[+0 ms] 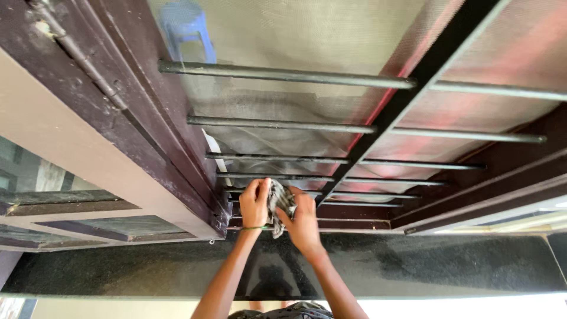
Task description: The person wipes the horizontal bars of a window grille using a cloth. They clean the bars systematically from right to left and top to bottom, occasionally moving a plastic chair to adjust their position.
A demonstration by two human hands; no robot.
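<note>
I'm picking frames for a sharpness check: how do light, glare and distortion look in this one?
Head view: daylight through the mesh backlights the grille bars; a bright blown-out strip runs along the bottom edge; wide-angle lens splays the window frame; both hands, left hand and right hand, and the cloth read reasonably sharp.

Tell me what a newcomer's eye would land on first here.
First, the two bare hands low in the middle: the left hand and right hand share a grip on a crumpled grey checked cloth at the lowest of the dark horizontal metal window bars. Behind the bars, a pale mesh screen fills the upper view, with a blue plastic stool showing through top left. Below runs a speckled black stone sill.
</note>
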